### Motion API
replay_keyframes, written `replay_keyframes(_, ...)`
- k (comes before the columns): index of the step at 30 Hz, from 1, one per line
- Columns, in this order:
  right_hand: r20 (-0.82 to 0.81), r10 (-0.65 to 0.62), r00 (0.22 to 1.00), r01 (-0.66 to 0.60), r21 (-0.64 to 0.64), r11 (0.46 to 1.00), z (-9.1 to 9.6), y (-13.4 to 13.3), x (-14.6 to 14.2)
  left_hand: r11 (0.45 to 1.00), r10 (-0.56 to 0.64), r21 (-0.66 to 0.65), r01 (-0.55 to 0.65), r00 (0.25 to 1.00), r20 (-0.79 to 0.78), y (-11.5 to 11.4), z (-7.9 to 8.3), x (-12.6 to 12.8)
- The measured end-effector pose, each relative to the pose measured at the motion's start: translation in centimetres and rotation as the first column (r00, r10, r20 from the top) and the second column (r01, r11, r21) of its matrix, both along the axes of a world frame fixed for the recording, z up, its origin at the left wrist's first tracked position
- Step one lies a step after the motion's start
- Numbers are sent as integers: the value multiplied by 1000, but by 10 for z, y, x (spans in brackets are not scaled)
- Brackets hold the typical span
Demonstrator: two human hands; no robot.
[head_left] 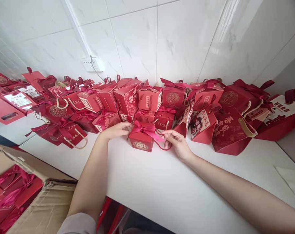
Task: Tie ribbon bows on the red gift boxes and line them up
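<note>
In the head view a small red gift box (pixel 141 143) with a round gold emblem stands on the white table (pixel 147 182). A pink ribbon bow (pixel 143 128) is tied over its top. My left hand (pixel 119 130) is at the box's left side, its bent fingers against the upper left corner; the fingertips are partly hidden. On the other side my right hand (pixel 177 144) pinches the red twisted cord handle (pixel 163 148), which loops out from the box. One ribbon tail lies close to those right fingertips.
Red gift boxes (pixel 173 97) with ribbons and cords crowd the table's back, stacked in places, against the tiled wall (pixel 135 42). More stand right (pixel 231 135) and left (pixel 61 133). At lower left, an open cardboard carton (pixel 47 208) holds more boxes. A socket (pixel 93 64) is on the wall.
</note>
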State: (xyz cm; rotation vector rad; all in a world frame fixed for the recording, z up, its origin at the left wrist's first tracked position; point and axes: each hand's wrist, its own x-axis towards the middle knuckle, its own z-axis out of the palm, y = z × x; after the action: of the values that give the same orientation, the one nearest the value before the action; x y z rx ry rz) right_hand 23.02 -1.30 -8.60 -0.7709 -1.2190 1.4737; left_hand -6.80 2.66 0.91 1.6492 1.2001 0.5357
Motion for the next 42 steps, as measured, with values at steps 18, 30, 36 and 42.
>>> replay_keyframes(18, -72, -38, 997, 32, -84, 996, 9, -5, 0, 929, 367, -279, -245, 498, 786, -2, 21, -24)
replay_keyframes(30, -186, -125, 975, 102, -127, 987, 74, -11, 18, 945, 304, -253, -208, 266, 915, -2, 19, -26)
replay_keyframes(36, -163, -143, 976, 121, -135, 983, 130, -21, 43, 947, 246, -179, -266, 245, 938, -9, 23, -22)
replay_keyframes(42, 231, 138, 963, -131, -44, 990, 144, -25, 63, 910, 257, -123, -395, 307, 916, -15, 28, -27)
